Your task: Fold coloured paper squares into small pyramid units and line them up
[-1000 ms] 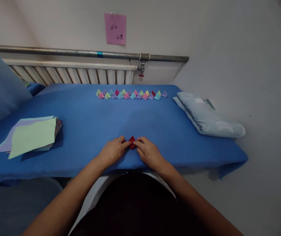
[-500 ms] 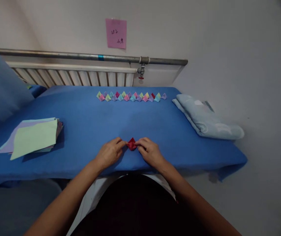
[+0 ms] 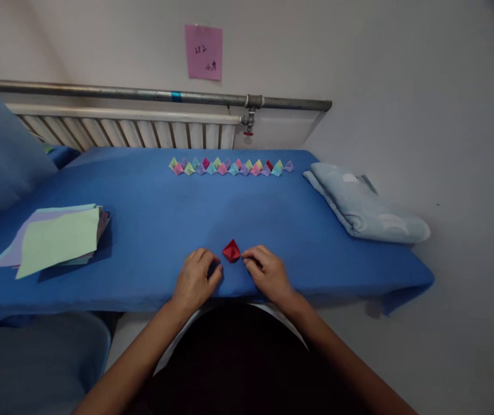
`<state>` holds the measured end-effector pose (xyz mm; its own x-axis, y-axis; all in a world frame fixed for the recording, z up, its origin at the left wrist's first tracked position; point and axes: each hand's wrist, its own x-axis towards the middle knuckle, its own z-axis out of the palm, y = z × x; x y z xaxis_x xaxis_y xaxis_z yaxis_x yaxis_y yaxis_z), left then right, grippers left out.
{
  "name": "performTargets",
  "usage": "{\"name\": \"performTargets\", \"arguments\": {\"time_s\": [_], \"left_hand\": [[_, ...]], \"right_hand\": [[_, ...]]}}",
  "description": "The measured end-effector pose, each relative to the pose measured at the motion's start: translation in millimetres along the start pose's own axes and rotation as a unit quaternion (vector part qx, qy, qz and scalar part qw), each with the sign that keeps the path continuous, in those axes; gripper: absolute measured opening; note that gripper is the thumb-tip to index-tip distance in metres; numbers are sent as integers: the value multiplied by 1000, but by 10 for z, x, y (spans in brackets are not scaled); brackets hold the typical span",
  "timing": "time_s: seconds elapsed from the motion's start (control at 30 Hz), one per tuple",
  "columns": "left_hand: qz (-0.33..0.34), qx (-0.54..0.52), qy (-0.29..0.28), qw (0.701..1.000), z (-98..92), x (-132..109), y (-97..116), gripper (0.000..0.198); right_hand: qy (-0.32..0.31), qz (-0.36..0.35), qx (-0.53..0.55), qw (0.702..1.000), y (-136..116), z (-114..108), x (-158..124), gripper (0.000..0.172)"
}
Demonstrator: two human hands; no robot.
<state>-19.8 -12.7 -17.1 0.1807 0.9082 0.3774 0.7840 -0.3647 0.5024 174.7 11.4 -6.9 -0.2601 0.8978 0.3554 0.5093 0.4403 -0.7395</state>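
A small red folded paper boat (image 3: 231,251) sits on the blue cloth in front of me. My right hand (image 3: 268,272) has thumb and forefinger pinched together at the boat's right tip. On the other side, my left hand (image 3: 195,278) is open, its curved fingers and thumb apart and holding nothing, a short gap from the boat's left. Farther back, several folded paper boats (image 3: 233,169) in pink, green, blue, purple, yellow and red stand in two close staggered rows.
A stack of coloured paper sheets (image 3: 59,239), green on top, lies at the left of the blue-covered table (image 3: 151,213). At the right edge rests a folded light-blue blanket (image 3: 363,207). Behind the table are a white radiator (image 3: 134,134), a metal pipe (image 3: 112,92) and a pink note (image 3: 204,53).
My left hand has let go of the red boat's left tip and drawn back to the left, its fingers parting. The right hand stays at the right tip. The view has shifted slightly.
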Motion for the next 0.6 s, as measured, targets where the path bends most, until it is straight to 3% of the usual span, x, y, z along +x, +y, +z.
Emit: {"name": "performTargets", "arguments": {"time_s": [0.6], "left_hand": [[3, 10, 25, 1000, 53, -41, -11, 11]], "right_hand": [[1, -48, -80, 996, -147, 202, -9, 15]]}}
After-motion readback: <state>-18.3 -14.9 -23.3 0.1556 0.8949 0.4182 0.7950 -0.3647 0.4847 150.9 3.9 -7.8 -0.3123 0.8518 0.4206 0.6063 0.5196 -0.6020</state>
